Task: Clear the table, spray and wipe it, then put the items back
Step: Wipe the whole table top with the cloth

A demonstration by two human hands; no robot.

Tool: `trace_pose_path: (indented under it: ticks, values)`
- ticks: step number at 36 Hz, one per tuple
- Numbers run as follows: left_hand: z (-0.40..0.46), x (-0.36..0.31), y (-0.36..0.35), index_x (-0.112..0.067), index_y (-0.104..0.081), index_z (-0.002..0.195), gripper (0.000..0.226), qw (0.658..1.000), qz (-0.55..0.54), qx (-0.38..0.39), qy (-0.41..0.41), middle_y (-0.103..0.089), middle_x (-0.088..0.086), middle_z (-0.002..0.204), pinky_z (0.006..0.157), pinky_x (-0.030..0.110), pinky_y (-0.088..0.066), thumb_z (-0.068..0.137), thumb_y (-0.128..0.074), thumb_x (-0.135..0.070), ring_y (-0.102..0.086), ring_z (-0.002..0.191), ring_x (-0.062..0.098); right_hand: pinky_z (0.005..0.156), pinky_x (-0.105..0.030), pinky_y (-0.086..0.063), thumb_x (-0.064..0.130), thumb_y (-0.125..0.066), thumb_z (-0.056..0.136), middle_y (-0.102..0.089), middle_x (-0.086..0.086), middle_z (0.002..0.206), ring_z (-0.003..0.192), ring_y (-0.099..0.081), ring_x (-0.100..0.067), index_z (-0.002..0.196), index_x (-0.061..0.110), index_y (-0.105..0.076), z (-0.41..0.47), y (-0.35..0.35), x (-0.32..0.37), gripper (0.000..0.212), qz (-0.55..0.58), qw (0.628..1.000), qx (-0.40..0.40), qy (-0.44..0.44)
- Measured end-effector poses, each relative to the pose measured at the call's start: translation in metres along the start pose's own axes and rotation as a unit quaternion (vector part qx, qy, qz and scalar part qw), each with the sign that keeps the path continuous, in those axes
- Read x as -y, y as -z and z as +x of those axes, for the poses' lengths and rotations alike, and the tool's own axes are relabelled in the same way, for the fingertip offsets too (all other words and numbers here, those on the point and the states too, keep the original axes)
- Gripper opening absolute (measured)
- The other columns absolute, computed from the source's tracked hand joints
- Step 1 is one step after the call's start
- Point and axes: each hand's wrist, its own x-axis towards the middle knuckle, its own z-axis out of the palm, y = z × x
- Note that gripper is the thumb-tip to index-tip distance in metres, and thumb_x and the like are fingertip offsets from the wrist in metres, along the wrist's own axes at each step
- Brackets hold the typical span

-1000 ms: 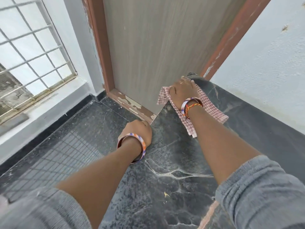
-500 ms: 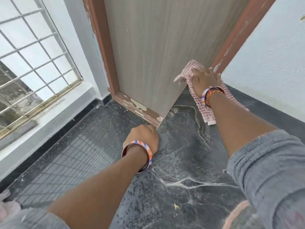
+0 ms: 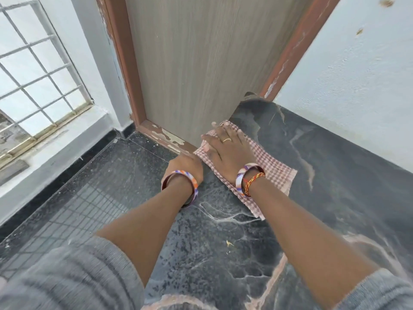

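In the head view, the only view we had, we found the right hand [image 3: 225,151] lying flat on the checked cloth [image 3: 263,173], fingers straight and spread, pressing it onto the dark marbled table [image 3: 335,175] just beside the foot of the door [image 3: 196,63]. Half a second earlier that hand and the cloth had been further off, up in the far corner where the door meets the right-hand frame; a second earlier they had been about midway along the door's edge. So we read a stroke out to the corner and back: the cloth had been drawn toward us and to the left, until it sat touching the left hand [image 3: 186,165].

The left hand had kept its place throughout, knuckles up and fingers tucked under at the table's edge by the peeling brown door frame [image 3: 165,135]. Whether those fingers gripped the edge or simply rested curled, we could not tell, since they were hidden beneath the hand.

For the task, we judged this as the wiping stage under way, with the far strip along the door already covered and the near part of the table not yet done. No items to be put back showed anywhere in the picture.

The cloth lay spread flat rather than bunched. Its long axis ran from the far left, under the fingertips [image 3: 214,125] by the door, toward the near right, where one corner reached past the right forearm.
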Motion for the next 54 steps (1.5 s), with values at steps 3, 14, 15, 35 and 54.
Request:
trace_pose_path:
  ticks: [3, 14, 15, 35, 54]
  values:
    - [-0.006, 0.007, 0.004, 0.009, -0.053, 0.118, 0.043, 0.999, -0.026, 0.005, 0.033, -0.054, 0.027, 0.127, 0.098, 0.040, -0.039, 0.099, -0.024, -0.016, -0.051, 0.118, 0.038, 0.119, -0.041, 0.001, 0.034, -0.025, 0.100, -0.008, 0.003, 0.159, 0.147, 0.000, -0.022, 0.146, 0.032, -0.025, -0.027, -0.005, 0.015, 0.046, 0.001, 1.000, 0.014, 0.014]
    - [-0.024, 0.087, 0.047, -0.014, -0.037, 0.052, 0.042, 0.967, -0.066, 0.215, 0.119, -0.041, 0.000, 0.033, 0.049, 0.018, -0.025, 0.093, -0.031, -0.023, -0.034, 0.027, 0.014, 0.119, -0.045, -0.001, 0.029, -0.024, 0.100, -0.023, 0.000, 0.156, 0.146, -0.005, -0.023, 0.134, 0.021, -0.044, -0.006, 0.000, 0.013, 0.040, 0.002, 0.999, -0.017, -0.050]
    - [-0.029, 0.094, 0.048, -0.016, -0.037, 0.052, 0.041, 0.961, -0.070, 0.235, 0.128, -0.038, -0.003, 0.030, 0.048, 0.018, -0.024, 0.091, -0.032, -0.024, -0.032, 0.024, 0.012, 0.119, -0.044, -0.002, 0.028, -0.025, 0.100, -0.029, -0.002, 0.153, 0.146, -0.008, -0.023, 0.132, 0.018, -0.047, -0.013, -0.001, 0.022, 0.040, 0.003, 0.999, -0.017, -0.029]
    - [-0.093, 0.124, 0.027, 0.009, -0.056, 0.115, 0.063, 0.998, 0.060, -0.013, -0.024, -0.055, 0.029, 0.123, 0.095, 0.038, -0.038, 0.100, -0.017, -0.039, -0.052, 0.114, 0.039, 0.119, -0.042, 0.002, 0.032, -0.015, 0.101, 0.000, 0.000, 0.160, 0.147, 0.002, -0.021, 0.150, 0.021, -0.006, -0.113, -0.020, 0.048, 0.052, 0.037, 0.986, -0.024, -0.162]
    - [-0.093, 0.127, 0.020, 0.013, -0.053, 0.117, 0.060, 0.990, 0.111, -0.054, -0.067, -0.051, 0.032, 0.129, 0.101, 0.044, -0.036, 0.099, -0.016, -0.031, -0.048, 0.119, 0.043, 0.117, -0.049, 0.006, 0.036, -0.018, 0.100, 0.006, -0.009, 0.159, 0.145, 0.007, -0.032, 0.150, 0.022, 0.002, -0.218, -0.035, 0.099, 0.056, 0.069, 0.924, -0.069, -0.369]
